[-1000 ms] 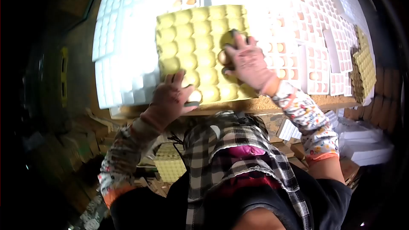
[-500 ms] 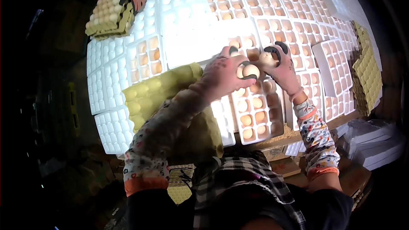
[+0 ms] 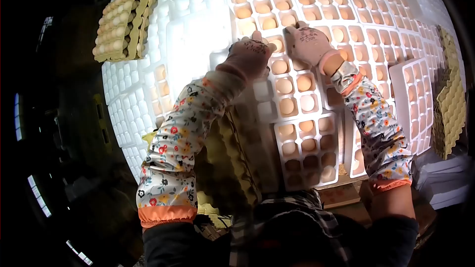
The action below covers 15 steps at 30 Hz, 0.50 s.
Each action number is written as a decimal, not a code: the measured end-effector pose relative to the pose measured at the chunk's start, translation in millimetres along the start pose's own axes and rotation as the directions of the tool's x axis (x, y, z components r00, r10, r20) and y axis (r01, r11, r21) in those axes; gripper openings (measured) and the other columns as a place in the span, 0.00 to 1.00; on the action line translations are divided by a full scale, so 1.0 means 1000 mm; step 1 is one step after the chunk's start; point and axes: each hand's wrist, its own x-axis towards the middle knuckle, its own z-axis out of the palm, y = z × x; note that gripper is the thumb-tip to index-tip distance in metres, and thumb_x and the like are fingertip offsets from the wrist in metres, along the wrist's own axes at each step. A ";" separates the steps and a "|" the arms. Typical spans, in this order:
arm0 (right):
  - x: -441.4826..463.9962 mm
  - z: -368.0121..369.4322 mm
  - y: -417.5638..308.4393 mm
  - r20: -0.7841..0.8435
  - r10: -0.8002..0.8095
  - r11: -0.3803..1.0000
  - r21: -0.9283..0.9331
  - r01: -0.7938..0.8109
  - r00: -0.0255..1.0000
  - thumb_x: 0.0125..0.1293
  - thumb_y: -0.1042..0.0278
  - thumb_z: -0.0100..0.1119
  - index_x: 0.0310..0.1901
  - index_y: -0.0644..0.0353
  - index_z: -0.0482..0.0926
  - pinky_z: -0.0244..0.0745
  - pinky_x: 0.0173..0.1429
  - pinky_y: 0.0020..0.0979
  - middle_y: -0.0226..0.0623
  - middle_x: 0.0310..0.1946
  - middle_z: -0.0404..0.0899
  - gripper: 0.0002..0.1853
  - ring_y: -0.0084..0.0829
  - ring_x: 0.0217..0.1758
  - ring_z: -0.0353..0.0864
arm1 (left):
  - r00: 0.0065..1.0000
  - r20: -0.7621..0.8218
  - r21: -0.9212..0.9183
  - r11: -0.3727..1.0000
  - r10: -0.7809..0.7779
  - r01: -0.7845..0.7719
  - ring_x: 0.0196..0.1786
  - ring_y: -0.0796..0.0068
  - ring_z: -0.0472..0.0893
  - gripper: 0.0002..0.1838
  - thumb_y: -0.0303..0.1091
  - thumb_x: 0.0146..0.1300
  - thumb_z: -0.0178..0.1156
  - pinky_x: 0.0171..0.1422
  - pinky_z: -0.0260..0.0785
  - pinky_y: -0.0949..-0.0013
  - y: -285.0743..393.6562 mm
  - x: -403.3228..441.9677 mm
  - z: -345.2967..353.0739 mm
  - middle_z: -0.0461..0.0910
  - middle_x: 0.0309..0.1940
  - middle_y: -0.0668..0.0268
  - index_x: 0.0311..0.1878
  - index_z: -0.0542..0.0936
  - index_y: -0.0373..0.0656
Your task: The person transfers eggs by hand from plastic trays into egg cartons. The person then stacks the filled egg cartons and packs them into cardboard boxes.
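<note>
My left hand (image 3: 249, 58), in a pink glove, is over the left side of a white egg tray (image 3: 294, 75), its fingers curled. Whatever they hold is hidden beneath the hand. Beside its fingertips an egg (image 3: 278, 45) sits in a cell. My right hand (image 3: 310, 45), gloved likewise, reaches down at the tray's right side with fingers bent and their tips out of sight. Light brown eggs (image 3: 284, 86) fill the cells between and in front of my hands. Nearer me, another white tray (image 3: 308, 187) holds several eggs, with its lower cells in shadow.
Many white trays of eggs (image 3: 307, 0) cover the table. Stacked yellow-green egg flats (image 3: 141, 24) stand at the far left with eggs on top. A tilted tray (image 3: 414, 104) and more yellow-green flats (image 3: 451, 113) are on the right. A dark flat (image 3: 225, 153) lies below my left forearm.
The eggs seen in my hands are no longer visible there. Both hands have moved farther out over the tray, backs upward. The other person's hand has left the flats at far left.
</note>
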 end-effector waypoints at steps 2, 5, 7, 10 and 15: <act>-0.008 0.000 0.011 -0.120 -0.014 0.984 0.173 0.035 0.993 0.59 0.61 0.58 0.58 0.61 0.72 0.75 0.53 0.41 0.49 0.49 0.78 0.26 0.46 0.50 0.80 | 0.993 0.080 0.039 0.995 -0.091 0.088 0.48 0.50 0.80 0.37 0.40 0.54 0.67 0.52 0.74 0.56 -0.008 0.010 0.008 0.73 0.52 0.48 0.67 0.67 0.46; -0.029 0.003 0.015 -0.095 0.153 0.782 0.620 -0.062 0.984 0.59 0.60 0.61 0.57 0.63 0.74 0.75 0.51 0.35 0.45 0.44 0.80 0.25 0.38 0.45 0.82 | 0.981 0.045 -0.066 0.979 -0.189 0.192 0.48 0.46 0.80 0.40 0.37 0.54 0.66 0.53 0.74 0.56 -0.005 0.007 0.012 0.73 0.53 0.45 0.69 0.61 0.39; -0.060 0.010 0.007 0.113 0.219 -0.052 0.993 -0.104 0.969 0.66 0.64 0.58 0.51 0.65 0.76 0.70 0.34 0.20 0.28 0.39 0.78 0.17 0.15 0.38 0.76 | 0.964 -0.121 -0.326 0.926 -0.239 0.189 0.49 0.45 0.80 0.38 0.35 0.55 0.65 0.54 0.74 0.56 0.007 -0.015 0.021 0.73 0.53 0.44 0.68 0.61 0.38; -0.114 0.039 -0.021 -0.055 0.174 0.063 0.997 0.044 0.983 0.68 0.67 0.55 0.50 0.64 0.77 0.73 0.33 0.21 0.28 0.39 0.78 0.13 0.18 0.39 0.77 | 0.875 -0.413 -0.505 0.863 -0.252 0.010 0.54 0.42 0.75 0.32 0.36 0.60 0.60 0.57 0.71 0.52 0.031 -0.028 0.064 0.68 0.56 0.41 0.66 0.62 0.38; -0.156 0.079 -0.096 -0.267 0.323 0.664 0.748 -0.017 0.908 0.63 0.62 0.60 0.52 0.61 0.75 0.76 0.40 0.36 0.36 0.42 0.80 0.18 0.36 0.40 0.80 | 0.980 -0.083 -0.504 0.856 -0.180 0.115 0.64 0.37 0.67 0.34 0.39 0.63 0.56 0.71 0.59 0.54 0.033 -0.021 0.076 0.63 0.63 0.39 0.70 0.59 0.38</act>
